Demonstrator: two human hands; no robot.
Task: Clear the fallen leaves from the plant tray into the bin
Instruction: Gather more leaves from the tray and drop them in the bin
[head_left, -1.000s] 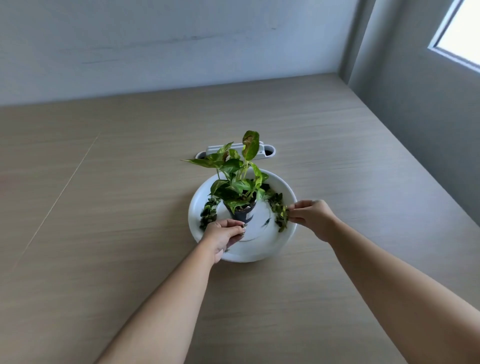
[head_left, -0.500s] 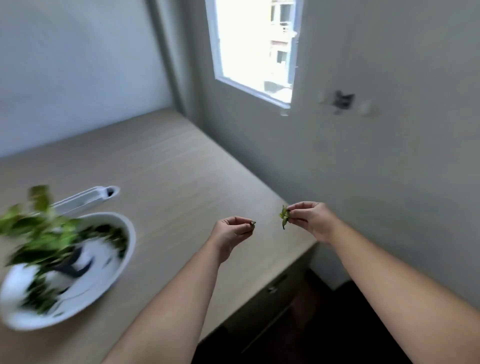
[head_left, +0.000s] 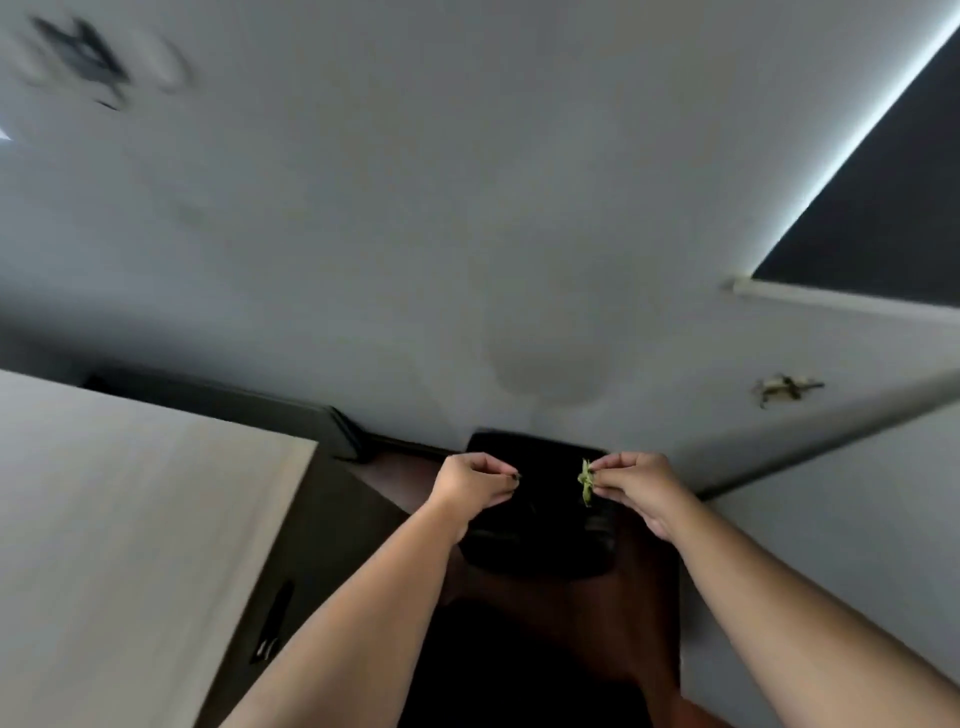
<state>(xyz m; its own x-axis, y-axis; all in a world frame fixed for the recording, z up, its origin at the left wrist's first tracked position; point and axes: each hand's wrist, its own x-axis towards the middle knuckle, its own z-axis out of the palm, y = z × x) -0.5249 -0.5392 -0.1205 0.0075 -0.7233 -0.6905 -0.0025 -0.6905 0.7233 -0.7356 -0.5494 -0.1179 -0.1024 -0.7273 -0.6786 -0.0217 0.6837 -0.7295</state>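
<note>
Both hands hang over the dark bin (head_left: 537, 540) — right hand (head_left: 636, 486) pinching green leaves (head_left: 585, 480), left hand (head_left: 475, 483) pinched on something tiny and dark; spread the fingers squarely above the opening — light leaves drift

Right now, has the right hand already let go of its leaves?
No: the right hand pinches a small green clump of leaves in its fingers, above the dark bin.
</note>
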